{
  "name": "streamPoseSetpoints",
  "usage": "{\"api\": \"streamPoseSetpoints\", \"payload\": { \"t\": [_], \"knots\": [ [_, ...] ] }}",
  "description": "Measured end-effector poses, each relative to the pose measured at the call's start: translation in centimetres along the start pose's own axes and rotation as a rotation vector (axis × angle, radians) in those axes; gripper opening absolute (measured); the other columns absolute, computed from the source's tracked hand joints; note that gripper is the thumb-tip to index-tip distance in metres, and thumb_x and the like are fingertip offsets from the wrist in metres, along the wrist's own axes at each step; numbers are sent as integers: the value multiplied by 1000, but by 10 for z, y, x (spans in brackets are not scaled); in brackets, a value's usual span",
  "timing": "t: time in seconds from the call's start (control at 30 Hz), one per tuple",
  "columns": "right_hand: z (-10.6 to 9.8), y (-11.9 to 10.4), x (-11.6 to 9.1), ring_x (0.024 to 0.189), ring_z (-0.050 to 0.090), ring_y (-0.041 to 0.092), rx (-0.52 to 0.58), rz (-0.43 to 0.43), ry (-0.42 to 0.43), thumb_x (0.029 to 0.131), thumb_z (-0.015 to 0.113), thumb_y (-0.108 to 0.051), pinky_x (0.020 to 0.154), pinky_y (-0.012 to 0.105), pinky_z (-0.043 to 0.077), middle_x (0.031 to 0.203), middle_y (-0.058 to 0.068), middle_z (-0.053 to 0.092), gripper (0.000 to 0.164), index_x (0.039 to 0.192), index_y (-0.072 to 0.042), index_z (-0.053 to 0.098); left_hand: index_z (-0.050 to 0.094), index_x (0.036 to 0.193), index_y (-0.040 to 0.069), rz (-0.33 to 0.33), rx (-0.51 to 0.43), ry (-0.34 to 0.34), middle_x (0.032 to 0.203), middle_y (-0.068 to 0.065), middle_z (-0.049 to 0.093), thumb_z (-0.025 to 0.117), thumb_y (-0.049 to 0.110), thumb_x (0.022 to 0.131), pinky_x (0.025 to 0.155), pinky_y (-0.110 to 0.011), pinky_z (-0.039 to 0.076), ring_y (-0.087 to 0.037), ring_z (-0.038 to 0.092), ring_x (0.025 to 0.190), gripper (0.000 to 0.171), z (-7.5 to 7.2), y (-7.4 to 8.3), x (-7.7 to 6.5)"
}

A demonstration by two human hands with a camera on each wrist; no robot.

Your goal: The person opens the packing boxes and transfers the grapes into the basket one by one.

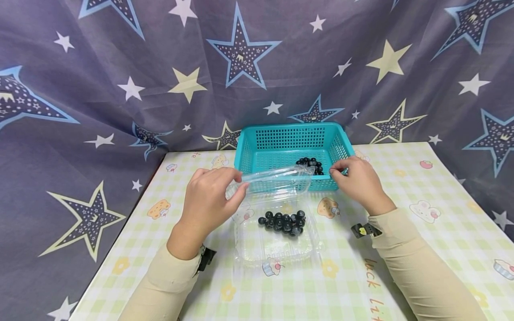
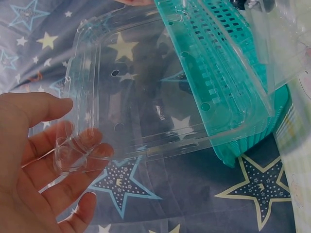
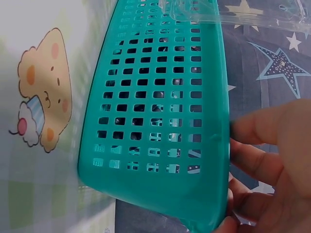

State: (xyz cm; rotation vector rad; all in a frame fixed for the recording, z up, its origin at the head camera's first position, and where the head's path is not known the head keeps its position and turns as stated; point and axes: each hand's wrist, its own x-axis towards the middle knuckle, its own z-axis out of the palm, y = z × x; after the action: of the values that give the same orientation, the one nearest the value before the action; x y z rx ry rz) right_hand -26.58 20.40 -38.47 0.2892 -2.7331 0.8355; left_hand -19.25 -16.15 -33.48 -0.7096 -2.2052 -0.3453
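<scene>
My left hand grips a corner of the raised clear plastic lid, thumb on one side and fingers on the other. Below it, the lid's clear container lies open on the table, holding a bunch of dark grapes. My right hand is at the front right corner of a teal basket, its curled fingers right at the rim. The rim hides their tips, so I cannot tell whether they hold anything. More dark grapes lie inside the basket, partly behind the lid.
A pale green checked tablecloth with cartoon prints covers the table. Behind the basket and along the left side hangs a dark star-patterned curtain. The lid's far end overlaps the basket's front in the head view.
</scene>
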Motion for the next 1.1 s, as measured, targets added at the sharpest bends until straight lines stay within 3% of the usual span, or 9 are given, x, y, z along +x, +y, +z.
{"api": "streamPoseSetpoints", "payload": {
  "t": [0.37,0.67,1.1],
  "knots": [
    [-7,-7,-1,86,60,29,31,11,1,100,62,-25,78,47,46,116,13,70,22,101,-10,79,70,95,16,-2,4,-7,92,2,78,71,28,92,70,-42,46,-18,68,66,12,1,-1,0],
    [-15,-20,-5,69,59,22,38,-37,-16,101,61,-23,69,38,45,100,7,74,20,100,-14,79,71,95,14,-4,-12,12,92,1,77,73,28,92,76,-44,48,-18,71,75,14,0,1,1],
    [-27,-36,-14,63,58,18,59,-113,-130,101,63,-21,64,36,47,86,1,73,15,98,-17,77,73,113,10,-29,-33,23,106,-4,78,71,24,94,85,-46,54,-24,76,92,23,1,-4,-1]
  ]
}}
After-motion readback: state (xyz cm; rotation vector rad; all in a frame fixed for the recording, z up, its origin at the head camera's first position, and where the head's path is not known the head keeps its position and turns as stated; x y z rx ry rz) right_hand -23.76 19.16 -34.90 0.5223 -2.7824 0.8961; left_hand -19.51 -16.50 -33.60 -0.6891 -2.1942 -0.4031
